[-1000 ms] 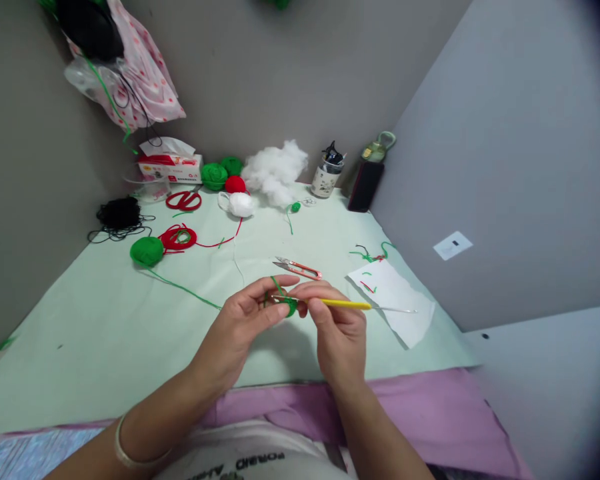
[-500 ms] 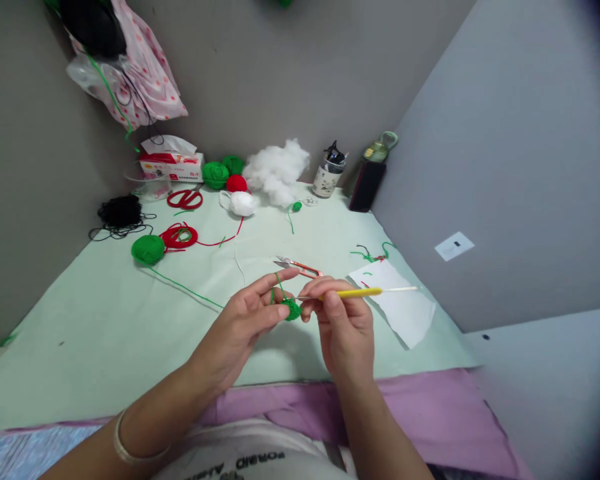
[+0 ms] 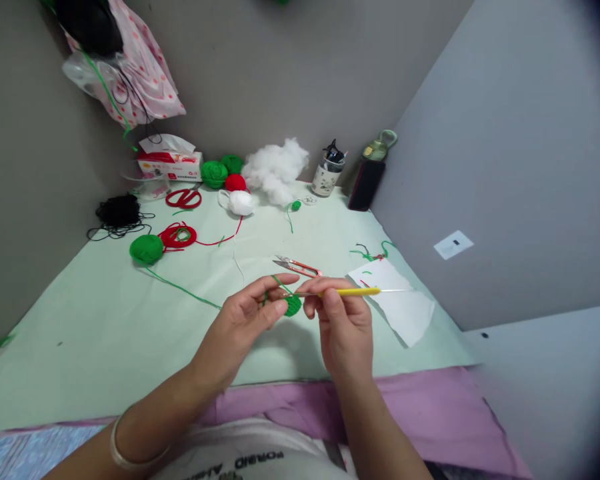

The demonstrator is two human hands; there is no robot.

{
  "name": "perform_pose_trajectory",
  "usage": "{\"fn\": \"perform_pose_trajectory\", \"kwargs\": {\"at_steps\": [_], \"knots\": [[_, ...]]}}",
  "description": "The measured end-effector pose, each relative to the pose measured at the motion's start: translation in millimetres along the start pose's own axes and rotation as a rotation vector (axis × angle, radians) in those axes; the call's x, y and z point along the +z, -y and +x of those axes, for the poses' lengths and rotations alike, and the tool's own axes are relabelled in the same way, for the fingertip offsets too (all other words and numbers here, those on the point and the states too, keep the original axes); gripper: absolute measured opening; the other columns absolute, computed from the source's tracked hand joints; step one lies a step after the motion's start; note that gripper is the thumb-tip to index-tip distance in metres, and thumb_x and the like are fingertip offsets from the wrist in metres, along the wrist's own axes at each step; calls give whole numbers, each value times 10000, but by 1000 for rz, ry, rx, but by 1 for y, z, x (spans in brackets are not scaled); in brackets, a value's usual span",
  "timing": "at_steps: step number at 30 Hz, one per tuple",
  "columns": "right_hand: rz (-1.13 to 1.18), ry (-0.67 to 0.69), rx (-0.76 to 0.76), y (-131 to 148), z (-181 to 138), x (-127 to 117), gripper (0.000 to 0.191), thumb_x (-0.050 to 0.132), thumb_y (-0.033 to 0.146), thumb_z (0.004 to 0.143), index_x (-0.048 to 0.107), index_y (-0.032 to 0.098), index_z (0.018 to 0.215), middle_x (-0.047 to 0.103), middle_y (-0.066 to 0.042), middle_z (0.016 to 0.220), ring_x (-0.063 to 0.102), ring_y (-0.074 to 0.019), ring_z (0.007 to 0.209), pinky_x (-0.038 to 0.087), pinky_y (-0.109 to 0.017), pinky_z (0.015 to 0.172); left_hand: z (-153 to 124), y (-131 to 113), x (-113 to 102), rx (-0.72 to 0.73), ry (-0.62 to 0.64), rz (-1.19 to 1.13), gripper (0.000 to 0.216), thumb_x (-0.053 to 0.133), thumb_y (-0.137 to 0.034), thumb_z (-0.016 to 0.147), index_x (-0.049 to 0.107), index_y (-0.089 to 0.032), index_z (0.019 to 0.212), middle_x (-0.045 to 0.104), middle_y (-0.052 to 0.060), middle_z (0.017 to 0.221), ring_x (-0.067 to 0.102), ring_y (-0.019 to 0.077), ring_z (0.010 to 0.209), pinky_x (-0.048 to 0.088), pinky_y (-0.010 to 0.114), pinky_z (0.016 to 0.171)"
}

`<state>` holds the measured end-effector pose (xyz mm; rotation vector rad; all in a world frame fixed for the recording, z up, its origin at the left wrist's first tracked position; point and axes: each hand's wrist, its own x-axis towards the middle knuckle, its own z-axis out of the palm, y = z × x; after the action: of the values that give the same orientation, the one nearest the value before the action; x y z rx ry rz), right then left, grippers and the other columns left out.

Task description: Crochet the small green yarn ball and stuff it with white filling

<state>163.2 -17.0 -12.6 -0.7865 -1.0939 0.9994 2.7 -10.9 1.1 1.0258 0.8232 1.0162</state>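
Note:
Between thumb and fingers, my left hand (image 3: 245,317) pinches a small round green crochet piece (image 3: 293,306). Green yarn loops over its raised index finger and runs back along the table to a green yarn ball (image 3: 147,249) on the left. My right hand (image 3: 344,323) grips a crochet hook (image 3: 355,291) by its yellow handle. The hook's metal tip points left and lies at the upper edge of the green piece, where the yarn meets it. Just beyond my fingers lie orange-handled thread snips (image 3: 300,267).
A torn white paper (image 3: 399,307) with yarn scraps lies right. Behind are red scissors (image 3: 184,199), red yarn (image 3: 179,235), black yarn (image 3: 117,211), white yarn (image 3: 241,203), white stuffing (image 3: 276,171), a tissue box (image 3: 171,165), a pen cup (image 3: 327,175) and a phone (image 3: 367,185) against a bottle (image 3: 381,145).
The green piece has turned slightly in my left fingers, and the yarn now slants from the index finger down to the hook. My right hand has barely shifted.

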Motion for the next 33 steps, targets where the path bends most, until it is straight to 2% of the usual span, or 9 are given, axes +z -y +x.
{"fn": "perform_pose_trajectory", "kwargs": {"at_steps": [6, 11, 16, 18, 20, 23, 25, 27, 33], "knots": [[89, 44, 54, 5, 5, -1, 225, 572, 332, 1042, 704, 217, 902, 744, -28, 868, 598, -107, 625, 494, -266, 627, -1, -3, -2, 17, -25, 9, 306, 784, -347, 868, 785, -322, 1173, 603, 5, 939, 512, 157, 867, 421, 254, 780], [-81, 99, -68, 8, 0, -2, 224, 515, 276, 1068, 707, 223, 965, 739, -30, 913, 641, -117, 663, 528, -279, 645, -2, -1, -7, 68, -20, 129, 290, 739, -304, 914, 763, -340, 1201, 617, -3, 936, 533, 154, 915, 418, 256, 832], [-578, 192, -461, 10, -9, -3, 223, 530, 111, 1024, 704, 232, 1092, 736, -58, 980, 702, -170, 865, 574, -310, 748, -2, 3, -2, 128, -102, 207, 299, 741, -239, 910, 761, -353, 1186, 581, -26, 906, 505, 123, 831, 414, 243, 808], [-821, 205, -665, 7, -11, -4, 251, 582, 77, 985, 719, 234, 1126, 734, -82, 1013, 711, -198, 945, 581, -319, 767, -2, 4, 1, 107, -120, 97, 363, 785, -269, 880, 746, -361, 1229, 586, -28, 927, 506, 115, 825, 420, 237, 806], [-929, 182, -776, 4, -13, -4, 281, 613, 69, 965, 734, 238, 1154, 732, -101, 1066, 713, -210, 968, 585, -325, 764, 0, 4, 1, 4, -73, -84, 421, 812, -324, 859, 732, -338, 1272, 578, -27, 892, 499, 108, 794, 421, 231, 776], [-702, 103, -650, 3, -11, -5, 279, 575, 81, 988, 740, 238, 1150, 741, -87, 1034, 707, -205, 931, 583, -340, 756, 2, 1, -2, -170, 11, -291, 423, 822, -334, 845, 751, -260, 1255, 504, -48, 755, 404, 76, 661, 420, 226, 757], [-430, 17, -459, 3, -7, -5, 253, 547, 115, 1015, 753, 249, 1075, 733, -49, 932, 678, -176, 815, 561, -323, 701, 4, -2, -3, -174, 6, -329, 395, 829, -301, 831, 770, -241, 1217, 503, -52, 745, 389, 67, 646, 422, 218, 772], [-214, -6, -295, 3, -3, -4, 231, 556, 169, 1030, 767, 254, 995, 711, -26, 864, 637, -153, 733, 533, -305, 660, 4, -4, -3, -122, -20, -314, 377, 839, -272, 815, 784, -253, 1188, 571, -34, 818, 474, 76, 736, 417, 201, 782], [-114, 85, -126, -2, 0, 1, 182, 620, 250, 1018, 799, 254, 985, 739, -43, 932, 661, -160, 824, 531, -291, 696, 2, -5, 5, -75, 58, -272, 328, 827, -280, 826, 795, -283, 1152, 708, 25, 1004, 589, 163, 988, 448, 271, 921]]}}
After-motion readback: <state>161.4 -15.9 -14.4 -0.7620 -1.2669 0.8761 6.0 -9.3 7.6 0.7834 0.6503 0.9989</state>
